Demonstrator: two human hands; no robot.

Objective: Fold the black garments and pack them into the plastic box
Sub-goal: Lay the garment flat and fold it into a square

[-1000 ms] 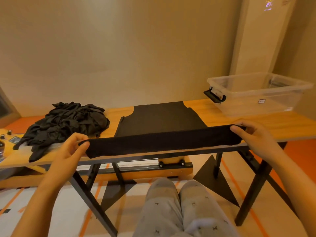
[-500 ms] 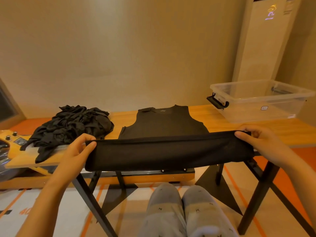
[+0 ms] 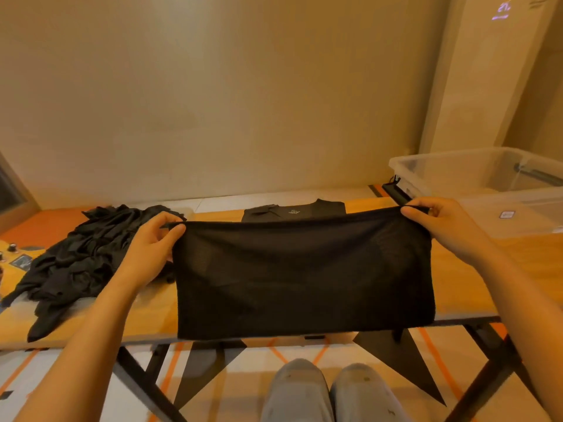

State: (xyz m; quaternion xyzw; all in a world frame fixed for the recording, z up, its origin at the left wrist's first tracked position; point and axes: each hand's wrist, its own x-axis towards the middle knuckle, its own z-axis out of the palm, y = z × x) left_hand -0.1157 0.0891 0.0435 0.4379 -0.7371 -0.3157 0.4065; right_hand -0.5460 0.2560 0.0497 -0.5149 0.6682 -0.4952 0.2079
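Observation:
A black sleeveless garment (image 3: 304,275) lies on the wooden table (image 3: 463,287), its neckline at the far side. Its lower half is lifted up toward that neckline. My left hand (image 3: 152,248) pinches the left corner of the hem. My right hand (image 3: 441,226) pinches the right corner. The raised fabric hides most of the garment's body beneath it. A heap of crumpled black garments (image 3: 82,257) sits on the table's left part. The clear plastic box (image 3: 487,184) stands open at the far right, nothing visible inside.
A tall white appliance (image 3: 487,71) stands behind the box against the wall. A device with knobs (image 3: 12,254) sits at the table's left end. Below the near table edge are the black table legs (image 3: 143,382) and my knees (image 3: 329,391).
Both hands have lifted the hem from the near table edge up and away from me, so the lower half of the garment now hangs as a wide sheet over its upper part.

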